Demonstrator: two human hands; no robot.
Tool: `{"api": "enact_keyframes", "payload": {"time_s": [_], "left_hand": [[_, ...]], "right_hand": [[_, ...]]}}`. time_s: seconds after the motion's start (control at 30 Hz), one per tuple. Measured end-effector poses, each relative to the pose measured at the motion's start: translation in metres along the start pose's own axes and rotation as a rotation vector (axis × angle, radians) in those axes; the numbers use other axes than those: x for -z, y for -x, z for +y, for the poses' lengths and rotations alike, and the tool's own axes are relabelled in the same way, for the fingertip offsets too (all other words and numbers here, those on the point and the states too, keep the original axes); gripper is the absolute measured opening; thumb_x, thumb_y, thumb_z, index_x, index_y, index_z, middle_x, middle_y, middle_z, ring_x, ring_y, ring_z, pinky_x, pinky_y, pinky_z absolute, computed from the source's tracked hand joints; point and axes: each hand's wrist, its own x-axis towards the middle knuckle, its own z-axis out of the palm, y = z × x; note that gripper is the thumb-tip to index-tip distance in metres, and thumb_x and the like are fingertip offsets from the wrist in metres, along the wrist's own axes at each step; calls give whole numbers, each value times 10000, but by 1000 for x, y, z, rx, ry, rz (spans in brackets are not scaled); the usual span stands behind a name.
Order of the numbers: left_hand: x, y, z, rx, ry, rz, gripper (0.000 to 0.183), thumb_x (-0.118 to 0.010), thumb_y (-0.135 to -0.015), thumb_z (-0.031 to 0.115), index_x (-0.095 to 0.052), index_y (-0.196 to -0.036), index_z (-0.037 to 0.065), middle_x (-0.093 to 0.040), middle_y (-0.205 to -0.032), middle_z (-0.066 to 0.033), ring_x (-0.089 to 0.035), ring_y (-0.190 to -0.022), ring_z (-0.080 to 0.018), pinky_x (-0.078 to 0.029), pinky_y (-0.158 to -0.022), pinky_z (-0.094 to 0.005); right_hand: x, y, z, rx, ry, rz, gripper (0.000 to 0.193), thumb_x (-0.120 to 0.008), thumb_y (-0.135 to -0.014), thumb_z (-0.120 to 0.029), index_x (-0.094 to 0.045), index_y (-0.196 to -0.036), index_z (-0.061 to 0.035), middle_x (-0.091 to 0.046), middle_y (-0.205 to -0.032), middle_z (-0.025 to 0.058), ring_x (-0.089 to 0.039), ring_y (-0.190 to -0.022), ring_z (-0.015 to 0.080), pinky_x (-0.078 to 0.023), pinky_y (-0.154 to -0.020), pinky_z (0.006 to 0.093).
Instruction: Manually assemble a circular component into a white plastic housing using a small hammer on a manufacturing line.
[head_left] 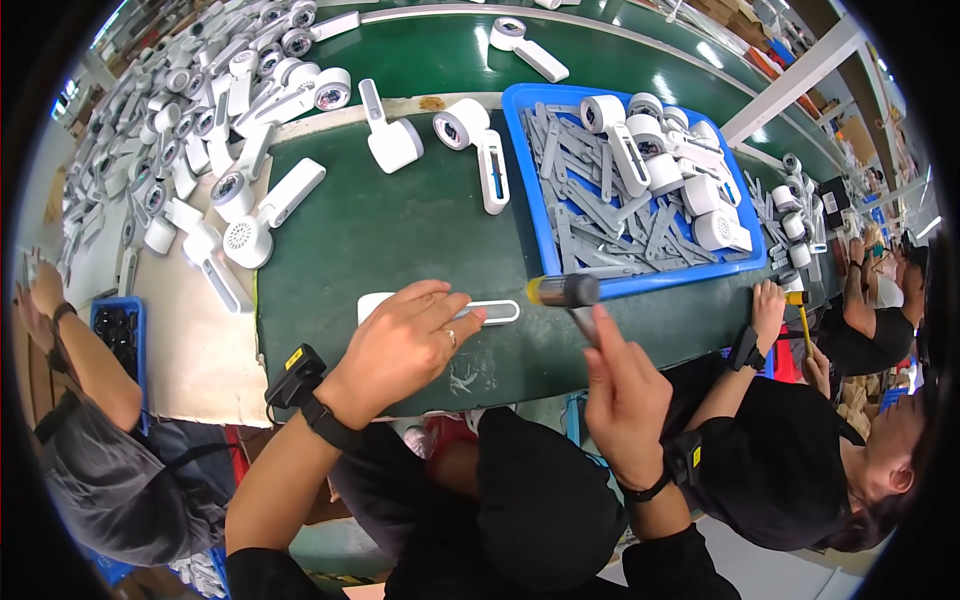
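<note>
A white handheld fan [505, 313] lies on the green work table, its handle with a grey strip in it pointing right. My left hand [408, 335] is laid over it with the fingers curled, holding it against the table and hiding its middle. In my right hand [628, 400] is a small mallet [568, 291] with a yellow and dark head, raised just right of the handle's end and slightly blurred. Beyond my hands lie two more fans, one face down [394, 145] and one with an open handle slot [493, 172].
At the right, a blue tray [533, 215] holds many grey strips [600, 215] and several white fans. A large heap of fans [200, 130] covers the far left. Co-workers sit on both sides; the right one's hand [768, 310] is beside the tray, near a yellow mallet [804, 320].
</note>
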Motion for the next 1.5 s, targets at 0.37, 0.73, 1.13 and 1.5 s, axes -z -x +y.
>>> {"api": "enact_keyframes", "payload": {"time_s": [0.37,0.73,1.13,1.5], "left_hand": [[7,3,0,5,-7,-33,207,-798,-874,79,-771,-1076,38,-757,-1021,-108,-742,-904,-285,-621,-939,-428],[47,-27,8,-187,-279,-531,146,-657,-840,107,-789,-902,107,-723,-989,24,-530,-1382,-241,-200,-1344,-552],[28,45,13,439,-82,161,398,-841,-839,153,-769,-1228,103,-697,-1380,-130,-691,-1172,-357,-546,-1026,-475],[-7,53,7,355,-69,321,303,-810,-851,15,-758,-1149,20,-765,-1057,-118,-729,-799,-286,-593,-701,-388]], "right_hand": [[-8,-3,-5,8,29,-102,396,-735,-978,-122,-716,-1374,-127,-588,-738,102,-564,-578,278,-462,-561,387],[-32,3,36,-599,-1051,-347,499,-532,-1138,-207,-446,-1606,-58,-549,-822,-32,-470,-628,36,-384,-552,200],[-34,1,36,-544,-1067,-331,416,-533,-1139,-205,-562,-1527,-59,-585,-845,-34,-475,-678,30,-385,-603,193],[-22,-46,-35,19,-90,-236,314,-607,-1058,-103,-677,-1362,-70,-719,-1013,218,-699,-841,407,-549,-727,432]]}}
